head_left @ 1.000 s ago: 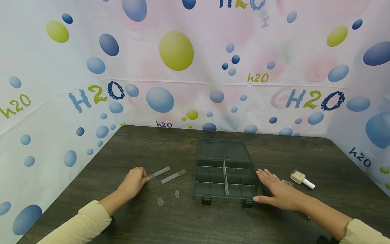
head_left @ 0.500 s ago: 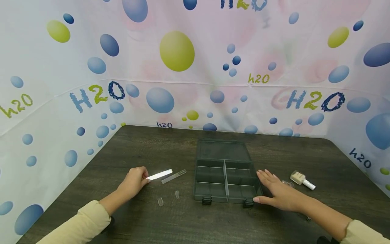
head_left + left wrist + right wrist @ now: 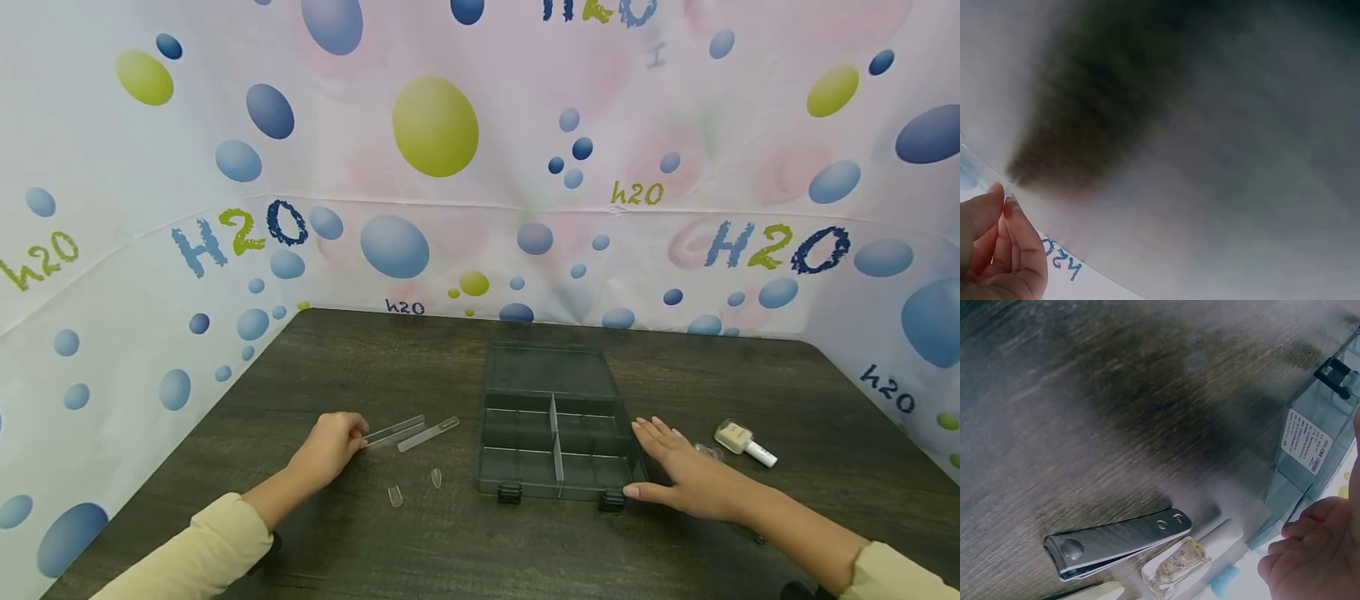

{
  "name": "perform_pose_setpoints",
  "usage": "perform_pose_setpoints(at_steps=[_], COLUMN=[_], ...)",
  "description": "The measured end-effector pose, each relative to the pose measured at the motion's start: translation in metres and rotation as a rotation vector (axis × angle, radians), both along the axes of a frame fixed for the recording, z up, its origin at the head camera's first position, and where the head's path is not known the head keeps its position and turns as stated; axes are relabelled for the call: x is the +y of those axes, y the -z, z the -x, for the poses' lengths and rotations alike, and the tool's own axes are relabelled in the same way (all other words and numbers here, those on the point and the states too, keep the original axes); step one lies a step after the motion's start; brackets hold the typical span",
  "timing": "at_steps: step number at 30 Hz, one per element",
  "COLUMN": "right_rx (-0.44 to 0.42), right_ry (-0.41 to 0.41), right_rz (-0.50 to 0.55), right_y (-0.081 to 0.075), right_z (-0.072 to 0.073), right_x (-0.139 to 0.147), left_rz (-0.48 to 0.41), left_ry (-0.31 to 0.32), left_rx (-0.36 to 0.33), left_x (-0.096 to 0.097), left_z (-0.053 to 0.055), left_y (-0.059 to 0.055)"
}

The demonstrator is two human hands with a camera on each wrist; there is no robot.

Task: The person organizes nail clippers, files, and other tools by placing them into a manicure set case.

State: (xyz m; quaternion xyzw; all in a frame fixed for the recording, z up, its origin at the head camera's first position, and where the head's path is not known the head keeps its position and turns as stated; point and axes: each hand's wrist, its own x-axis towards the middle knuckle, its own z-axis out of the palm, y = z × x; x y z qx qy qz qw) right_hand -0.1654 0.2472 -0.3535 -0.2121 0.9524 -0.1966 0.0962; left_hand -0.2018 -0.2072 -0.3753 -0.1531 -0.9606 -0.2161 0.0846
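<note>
My left hand (image 3: 333, 446) pinches one end of a clear narrow strip (image 3: 401, 429) between thumb and fingers, at the left of the dark table; the left wrist view shows the fingertips (image 3: 1013, 203) pressed together. Beside it lies a second translucent strip (image 3: 427, 434) with an oval mark at its far end. My right hand (image 3: 686, 475) rests with straight fingers along the right side of a grey see-through divided box (image 3: 517, 487), whose lid is folded back. In the right wrist view the box's labelled side (image 3: 1307, 442) shows beyond the hand (image 3: 1310, 556).
Two small clear nail-shaped pieces (image 3: 395, 496) lie in front of the strips. Right of the right hand are a cream nail polish bottle (image 3: 733, 437) with a white cap and a small glittery bottle (image 3: 1179, 565). A metal nail clipper (image 3: 1119, 540) lies near them.
The held strip has shifted slightly to the right and tilted; it glinted bright white half a second ago and now looks see-through. The right hand and the box stay in place.
</note>
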Motion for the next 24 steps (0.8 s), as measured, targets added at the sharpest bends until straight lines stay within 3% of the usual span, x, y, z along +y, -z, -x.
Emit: perform_pose_setpoints(at_steps=[24], right_rx=[0.008], right_ry=[-0.009], right_rz=[-0.004], right_y=[0.001], right_z=[0.001], right_x=[0.001], left_rz=[-0.225], left_ry=[-0.064], left_rx=[-0.061], left_x=[-0.002], left_z=[0.005], left_y=[-0.011])
